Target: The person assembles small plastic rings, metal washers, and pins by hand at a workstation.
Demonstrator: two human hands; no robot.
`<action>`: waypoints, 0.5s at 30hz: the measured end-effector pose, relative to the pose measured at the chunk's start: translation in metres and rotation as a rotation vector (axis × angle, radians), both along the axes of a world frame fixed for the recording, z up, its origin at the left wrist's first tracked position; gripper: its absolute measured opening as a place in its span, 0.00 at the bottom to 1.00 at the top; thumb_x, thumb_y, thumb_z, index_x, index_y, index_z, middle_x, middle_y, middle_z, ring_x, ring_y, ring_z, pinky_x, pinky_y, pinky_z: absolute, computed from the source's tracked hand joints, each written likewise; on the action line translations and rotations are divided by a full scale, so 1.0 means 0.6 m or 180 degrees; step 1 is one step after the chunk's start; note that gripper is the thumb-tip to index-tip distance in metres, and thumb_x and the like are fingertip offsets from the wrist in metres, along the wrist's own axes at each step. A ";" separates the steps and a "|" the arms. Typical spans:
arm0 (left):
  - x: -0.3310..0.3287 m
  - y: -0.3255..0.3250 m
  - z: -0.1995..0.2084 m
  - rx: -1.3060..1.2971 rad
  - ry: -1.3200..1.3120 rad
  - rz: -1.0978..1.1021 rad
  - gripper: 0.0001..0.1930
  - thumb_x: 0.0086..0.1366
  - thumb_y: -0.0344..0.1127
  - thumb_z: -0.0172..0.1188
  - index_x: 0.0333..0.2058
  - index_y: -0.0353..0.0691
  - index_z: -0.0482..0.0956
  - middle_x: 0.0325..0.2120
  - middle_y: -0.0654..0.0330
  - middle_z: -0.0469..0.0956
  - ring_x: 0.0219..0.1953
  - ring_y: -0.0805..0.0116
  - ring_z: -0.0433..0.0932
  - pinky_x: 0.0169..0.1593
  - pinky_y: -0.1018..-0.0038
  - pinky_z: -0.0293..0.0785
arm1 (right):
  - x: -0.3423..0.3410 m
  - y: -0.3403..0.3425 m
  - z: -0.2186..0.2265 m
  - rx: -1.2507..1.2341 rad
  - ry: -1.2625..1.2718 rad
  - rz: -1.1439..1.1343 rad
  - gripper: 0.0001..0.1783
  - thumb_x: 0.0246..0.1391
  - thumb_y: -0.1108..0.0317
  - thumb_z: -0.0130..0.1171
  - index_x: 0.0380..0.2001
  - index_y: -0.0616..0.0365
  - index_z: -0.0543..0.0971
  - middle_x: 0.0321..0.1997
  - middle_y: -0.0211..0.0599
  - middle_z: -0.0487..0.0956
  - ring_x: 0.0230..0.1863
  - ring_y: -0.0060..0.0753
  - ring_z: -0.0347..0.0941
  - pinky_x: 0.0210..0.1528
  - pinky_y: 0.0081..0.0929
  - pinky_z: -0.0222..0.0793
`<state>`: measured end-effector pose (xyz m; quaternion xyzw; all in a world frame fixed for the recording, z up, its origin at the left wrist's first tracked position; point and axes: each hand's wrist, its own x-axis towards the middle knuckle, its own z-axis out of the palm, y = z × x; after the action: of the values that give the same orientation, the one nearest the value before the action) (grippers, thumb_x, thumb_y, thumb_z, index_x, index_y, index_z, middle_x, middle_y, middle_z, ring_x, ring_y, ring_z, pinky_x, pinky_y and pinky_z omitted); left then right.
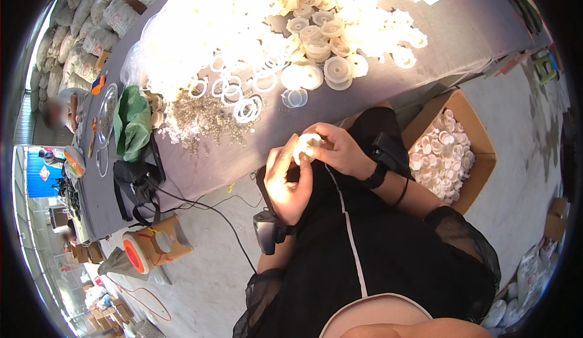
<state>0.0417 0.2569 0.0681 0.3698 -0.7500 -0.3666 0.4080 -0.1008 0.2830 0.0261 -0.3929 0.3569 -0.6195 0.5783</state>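
Above my lap, just off the table's near edge, a small round white plastic part [308, 146] is held between both hands. My left hand [288, 183] pinches it from the left with thumb and fingers. From the right, the fingers of my right hand [344, 150] close on the same part and cover some of it. White plastic rings [248, 110] lie on the table beyond my hands. To their left spreads a heap of tiny glinting pieces [195, 119], too small to name. Farther back is a large pile of translucent round plastic parts [317, 50], partly washed out by sunlight.
An open cardboard box [480, 177] of white plastic parts stands on the floor at right. On the table's left are a green cloth or bag [132, 122], a black bag [138, 186] with a cable and an orange-handled tool [98, 85]. A yellow-orange container [159, 245] sits below.
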 end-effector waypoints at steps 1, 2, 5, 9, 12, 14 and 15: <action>0.000 0.001 0.000 0.0008 -0.0120 0.0009 0.17 0.56 0.19 0.55 0.46 0.33 0.74 0.32 0.58 0.73 0.33 0.74 0.75 0.34 0.82 0.72 | 0.002 0.000 -0.002 -0.0005 -0.0006 0.0017 0.15 0.53 0.72 0.55 0.43 0.65 0.70 0.41 0.33 0.74 0.41 0.19 0.71 0.44 0.19 0.69; 0.000 0.001 -0.007 0.0078 0.0003 0.0000 0.17 0.57 0.20 0.55 0.47 0.33 0.73 0.33 0.59 0.74 0.33 0.74 0.75 0.37 0.81 0.72 | 0.003 0.003 -0.005 -0.0004 -0.0052 -0.0046 0.14 0.53 0.72 0.55 0.43 0.65 0.70 0.41 0.33 0.74 0.42 0.19 0.71 0.44 0.20 0.69; 0.007 -0.007 -0.022 0.0865 0.0862 -0.0218 0.18 0.57 0.21 0.55 0.48 0.34 0.72 0.35 0.60 0.74 0.35 0.74 0.75 0.42 0.80 0.71 | -0.001 0.001 -0.017 0.0096 -0.0345 -0.0153 0.14 0.53 0.72 0.54 0.44 0.64 0.71 0.41 0.33 0.75 0.42 0.20 0.71 0.45 0.21 0.69; 0.066 -0.076 -0.067 0.0001 0.0108 0.0765 0.11 0.57 0.24 0.58 0.40 0.36 0.77 0.28 0.63 0.76 0.27 0.78 0.72 0.36 0.80 0.70 | -0.024 -0.006 -0.009 0.0834 -0.1953 0.0057 0.13 0.54 0.67 0.55 0.42 0.60 0.73 0.41 0.32 0.76 0.40 0.24 0.72 0.45 0.26 0.69; 0.104 -0.129 -0.096 -0.0473 -0.0353 0.1164 0.04 0.54 0.24 0.60 0.30 0.37 0.78 0.26 0.62 0.74 0.25 0.77 0.71 0.32 0.80 0.68 | -0.026 -0.008 -0.021 0.0726 -0.2862 0.0473 0.11 0.56 0.67 0.52 0.41 0.57 0.73 0.37 0.37 0.76 0.39 0.30 0.72 0.44 0.29 0.69; 0.110 -0.155 -0.096 -0.0825 -0.0732 0.1137 0.04 0.53 0.25 0.61 0.30 0.38 0.78 0.28 0.61 0.76 0.27 0.73 0.72 0.33 0.77 0.69 | -0.020 -0.014 -0.034 0.0739 -0.3067 0.0509 0.11 0.56 0.67 0.52 0.41 0.58 0.73 0.36 0.37 0.75 0.39 0.31 0.71 0.45 0.29 0.68; 0.110 -0.168 -0.096 -0.0947 -0.0852 0.1069 0.04 0.53 0.25 0.61 0.29 0.38 0.78 0.28 0.60 0.76 0.28 0.72 0.73 0.34 0.76 0.69 | -0.018 -0.018 -0.038 0.0759 -0.3274 0.0533 0.11 0.56 0.67 0.51 0.41 0.58 0.73 0.35 0.37 0.75 0.39 0.32 0.70 0.46 0.30 0.67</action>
<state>0.1079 0.1560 0.0104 0.4703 -0.7709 -0.1273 0.4102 -0.1114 0.2723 0.0033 0.0027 0.0628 -0.6390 0.7667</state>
